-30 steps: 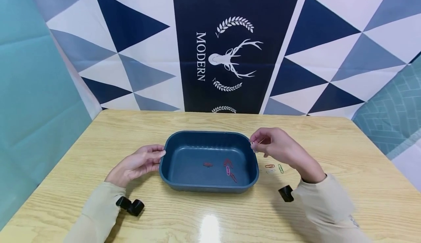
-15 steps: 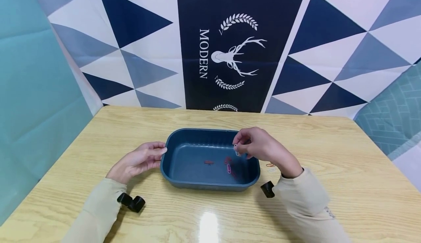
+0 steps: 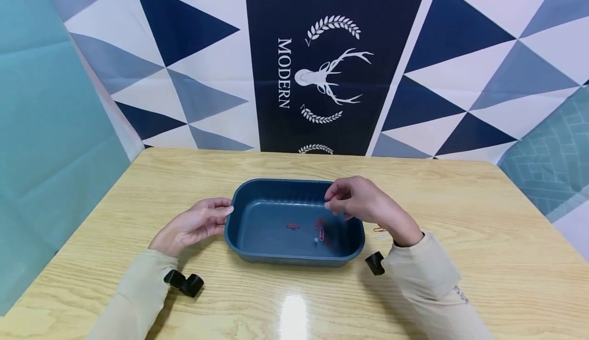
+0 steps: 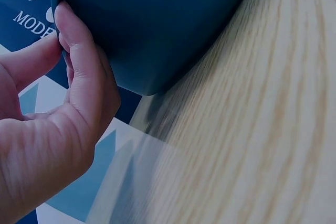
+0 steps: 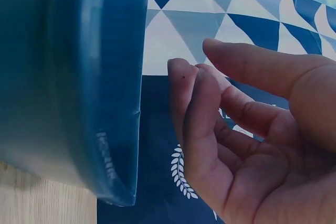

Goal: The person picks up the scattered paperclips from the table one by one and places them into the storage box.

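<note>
Pale paperclip [image 3: 315, 241] has dropped from right hand [image 3: 356, 197] into rounded dark-blue tub [image 3: 267, 238]; that hand empty, thumb slightly parted. Left hand [image 3: 200, 221] pinches tub.

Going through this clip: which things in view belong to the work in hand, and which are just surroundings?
Work in hand:
- blue tray, gripped by the left hand
- right hand, above the tray
- pink paper clip, inside
- orange paper clip, on the table

Surroundings:
- table
- patterned backdrop
- teal cloth

On the table [image 3: 230, 299], paper clips [image 3: 321, 234] lie inside the tub [image 3: 262, 235] and to its right.
</note>
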